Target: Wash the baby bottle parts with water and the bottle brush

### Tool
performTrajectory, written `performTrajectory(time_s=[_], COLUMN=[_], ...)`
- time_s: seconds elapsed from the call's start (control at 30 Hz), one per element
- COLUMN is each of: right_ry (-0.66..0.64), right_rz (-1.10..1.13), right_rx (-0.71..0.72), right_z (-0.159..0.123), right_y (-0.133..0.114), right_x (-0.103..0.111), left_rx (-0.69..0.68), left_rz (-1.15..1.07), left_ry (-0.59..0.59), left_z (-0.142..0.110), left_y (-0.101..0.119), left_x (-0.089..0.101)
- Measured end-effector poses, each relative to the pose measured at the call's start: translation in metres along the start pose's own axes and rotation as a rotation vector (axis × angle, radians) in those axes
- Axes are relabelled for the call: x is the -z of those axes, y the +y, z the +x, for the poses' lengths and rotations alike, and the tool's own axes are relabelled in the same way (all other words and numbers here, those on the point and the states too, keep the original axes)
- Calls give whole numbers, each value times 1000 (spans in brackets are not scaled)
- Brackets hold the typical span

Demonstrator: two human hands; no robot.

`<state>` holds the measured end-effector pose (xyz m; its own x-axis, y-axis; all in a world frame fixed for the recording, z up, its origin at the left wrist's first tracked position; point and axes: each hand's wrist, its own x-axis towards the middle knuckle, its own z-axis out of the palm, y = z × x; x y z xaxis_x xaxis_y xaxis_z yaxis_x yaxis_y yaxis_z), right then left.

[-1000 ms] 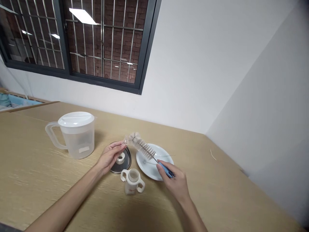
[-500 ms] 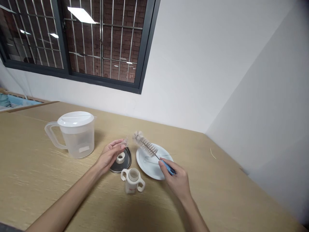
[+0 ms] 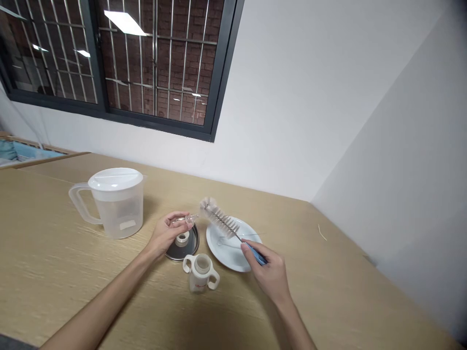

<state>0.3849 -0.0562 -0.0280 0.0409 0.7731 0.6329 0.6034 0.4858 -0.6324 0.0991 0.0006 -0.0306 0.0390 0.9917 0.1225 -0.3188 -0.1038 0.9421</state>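
My left hand pinches a clear bottle nipple between thumb and fingers, its narrow end pointing right toward the brush. My right hand is closed round the blue handle of a bottle brush; its white bristles slant up to the left, with the tip close to the nipple. Under the left hand lies a dark metal tray with a white collar ring on it. An open baby bottle with two side handles stands upright in front of the tray.
A white plate with thin wire-like tools on it lies beneath the brush. The lidded clear plastic pitcher stands at left on the wooden table. A small pale strip lies at right, and the wall rises behind.
My left hand has turned the nipple so that its narrow end swings from upward to the right, toward the bristles. The right hand and brush have hardly moved.
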Motion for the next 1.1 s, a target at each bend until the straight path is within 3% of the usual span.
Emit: performTrajectory(time_s=[0.2,0.57,0.7,0.83,0.97,1.1], right_ry=[51,-24,-4,21,-33,-29], right_rz=[-66,-107,-161,-136,-77,-148], right_rx=[7,154,139,79,74,57], right_z=[0,-3,-2,-2,-2,-1], right_y=[3,6,11,8,7,11], right_x=[-3,-5,-7,-6,-4,-6], left_rx=[-53,-243,-290,-269,-240,-275], left_rz=[88,288,413,360,316,367], left_ry=[-1,54,59,74,81,65], left_z=[0,0,-2,-2,0,0], left_y=[3,-2,1,2,1,-1], left_x=[-3,-6,-6,-4,-2,-1])
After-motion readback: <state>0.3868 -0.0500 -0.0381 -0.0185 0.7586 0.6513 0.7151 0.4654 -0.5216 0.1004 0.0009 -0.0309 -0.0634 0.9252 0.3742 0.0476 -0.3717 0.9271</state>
